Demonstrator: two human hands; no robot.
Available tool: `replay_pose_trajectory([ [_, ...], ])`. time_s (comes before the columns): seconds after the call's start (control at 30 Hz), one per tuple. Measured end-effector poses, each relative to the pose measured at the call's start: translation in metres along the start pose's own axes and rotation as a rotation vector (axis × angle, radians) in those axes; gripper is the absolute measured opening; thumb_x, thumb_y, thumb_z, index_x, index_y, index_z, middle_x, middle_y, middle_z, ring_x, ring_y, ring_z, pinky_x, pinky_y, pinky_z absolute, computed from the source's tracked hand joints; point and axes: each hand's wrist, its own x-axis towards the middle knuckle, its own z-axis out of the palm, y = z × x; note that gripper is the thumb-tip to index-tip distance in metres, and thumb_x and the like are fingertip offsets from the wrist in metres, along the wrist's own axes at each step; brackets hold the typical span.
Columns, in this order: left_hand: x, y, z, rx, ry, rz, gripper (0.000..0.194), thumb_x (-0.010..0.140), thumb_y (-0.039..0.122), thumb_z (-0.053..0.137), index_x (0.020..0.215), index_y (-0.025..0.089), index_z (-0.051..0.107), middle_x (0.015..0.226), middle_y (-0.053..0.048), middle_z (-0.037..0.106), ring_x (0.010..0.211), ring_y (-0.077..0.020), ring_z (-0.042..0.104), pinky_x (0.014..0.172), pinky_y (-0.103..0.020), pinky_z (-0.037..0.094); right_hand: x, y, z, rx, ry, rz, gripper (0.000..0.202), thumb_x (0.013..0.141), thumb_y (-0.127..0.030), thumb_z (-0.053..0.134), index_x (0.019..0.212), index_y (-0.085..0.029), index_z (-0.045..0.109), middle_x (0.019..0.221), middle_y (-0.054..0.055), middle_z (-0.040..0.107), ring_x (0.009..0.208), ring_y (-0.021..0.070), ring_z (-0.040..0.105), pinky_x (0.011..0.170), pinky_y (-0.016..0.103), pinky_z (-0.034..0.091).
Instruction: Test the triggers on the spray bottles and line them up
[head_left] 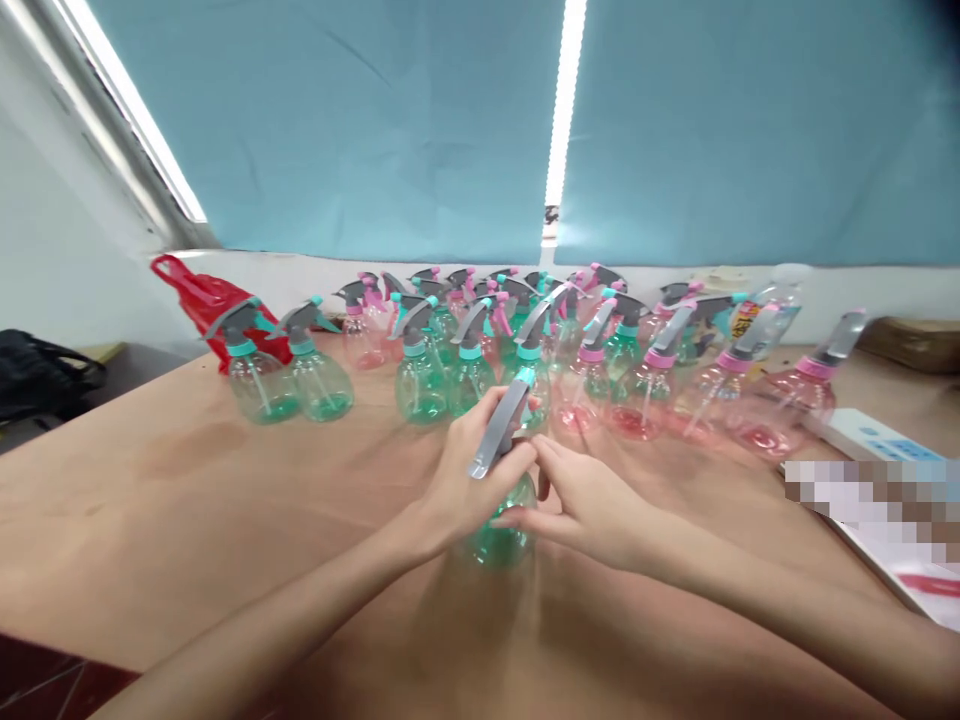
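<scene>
In the middle of the table, a clear green spray bottle (504,545) with a grey trigger head and a teal nozzle stands between my hands. My left hand (466,480) is wrapped round its neck, just under the grey head. My right hand (581,495) is closed on the bottle's right side, the thumb against the round body and the fingers near the neck. The two hands touch at the neck, and the collar there is hidden behind the fingers. Just beyond them stands another green spray bottle (529,352).
Several green and pink spray bottles (425,390) stand in rows at the back, pink ones (637,418) towards the right. A red plastic bag (206,295) lies back left. A clear water bottle (784,300) and a flat box (874,440) are at the right. Two green bottles (321,385) stand left.
</scene>
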Motion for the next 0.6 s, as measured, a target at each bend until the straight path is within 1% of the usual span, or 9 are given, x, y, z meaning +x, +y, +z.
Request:
replay_pose_trajectory([
  [0.07,0.006,-0.002,0.006,-0.013,-0.020,0.005,0.031,0.075,0.016,0.052,0.105,0.024,0.056,0.090,-0.002,0.062,0.078,-0.0180,0.062,0.076,-0.035,0.055,-0.007,0.009,-0.007,0.001,-0.029,-0.002,0.053,0.086,-0.056,0.058,0.126,-0.023,0.045,0.092,0.006,0.063,0.082,0.0263,0.063,0.068,0.039,0.049],
  [0.17,0.015,-0.006,0.013,-0.037,-0.068,0.028,0.034,0.074,0.014,0.052,0.105,0.024,0.057,0.087,-0.001,0.060,0.077,-0.0180,0.059,0.078,-0.036,0.054,-0.017,0.029,-0.015,0.001,-0.068,-0.036,0.057,0.090,-0.055,0.053,0.135,-0.024,0.039,0.111,0.010,0.063,0.101,0.0279,0.061,0.080,0.042,0.050],
  [0.23,0.021,-0.008,0.016,-0.053,-0.089,0.049,0.031,0.073,0.013,0.051,0.100,0.024,0.058,0.086,-0.001,0.059,0.076,-0.0175,0.057,0.082,-0.037,0.053,-0.023,0.046,-0.017,-0.018,-0.089,-0.028,0.054,0.091,-0.055,0.051,0.134,-0.023,0.042,0.123,0.012,0.060,0.110,0.0281,0.058,0.087,0.043,0.049],
  [0.3,0.025,-0.008,0.018,-0.089,-0.109,0.066,0.028,0.072,0.012,0.050,0.096,0.023,0.057,0.087,-0.001,0.059,0.077,-0.0171,0.056,0.084,-0.038,0.052,-0.028,0.065,-0.017,-0.042,-0.105,-0.004,0.049,0.093,-0.054,0.047,0.128,-0.021,0.049,0.124,0.012,0.060,0.110,0.0278,0.058,0.090,0.045,0.048],
  [0.33,0.027,-0.007,0.019,-0.116,-0.122,0.071,0.027,0.071,0.012,0.050,0.095,0.022,0.057,0.089,-0.002,0.059,0.079,-0.0169,0.057,0.084,-0.037,0.052,-0.029,0.073,-0.016,-0.055,-0.102,0.000,0.046,0.094,-0.053,0.046,0.125,-0.020,0.053,0.124,0.013,0.060,0.111,0.0278,0.058,0.092,0.045,0.048],
  [0.4,0.030,-0.006,0.020,-0.160,-0.149,0.069,0.024,0.070,0.011,0.050,0.092,0.021,0.055,0.091,-0.002,0.058,0.079,-0.0161,0.057,0.078,-0.034,0.052,-0.031,0.089,-0.011,-0.078,-0.074,0.006,0.042,0.096,-0.050,0.042,0.121,-0.020,0.057,0.126,0.012,0.060,0.115,0.0280,0.056,0.096,0.046,0.046],
  [0.5,0.034,-0.003,0.019,-0.166,-0.178,0.054,0.021,0.069,0.013,0.052,0.088,0.020,0.054,0.079,0.001,0.053,0.066,-0.0129,0.052,0.063,-0.027,0.048,-0.028,0.104,0.000,-0.102,-0.017,0.021,0.039,0.101,-0.041,0.033,0.121,-0.020,0.060,0.131,0.012,0.058,0.122,0.0267,0.052,0.101,0.045,0.044],
  [0.53,0.035,-0.003,0.018,-0.158,-0.183,0.048,0.019,0.069,0.014,0.052,0.087,0.020,0.054,0.075,0.002,0.051,0.062,-0.0121,0.049,0.060,-0.026,0.047,-0.026,0.107,0.004,-0.115,0.002,0.021,0.039,0.101,-0.038,0.032,0.121,-0.019,0.060,0.133,0.012,0.056,0.124,0.0268,0.051,0.102,0.046,0.044],
  [0.6,0.038,-0.002,0.017,-0.152,-0.190,0.029,0.017,0.070,0.016,0.053,0.087,0.021,0.053,0.070,0.003,0.047,0.057,-0.0109,0.045,0.059,-0.027,0.047,-0.022,0.111,0.012,-0.142,0.034,0.013,0.039,0.101,-0.036,0.034,0.124,-0.018,0.059,0.137,0.013,0.053,0.127,0.0277,0.048,0.104,0.047,0.042],
])
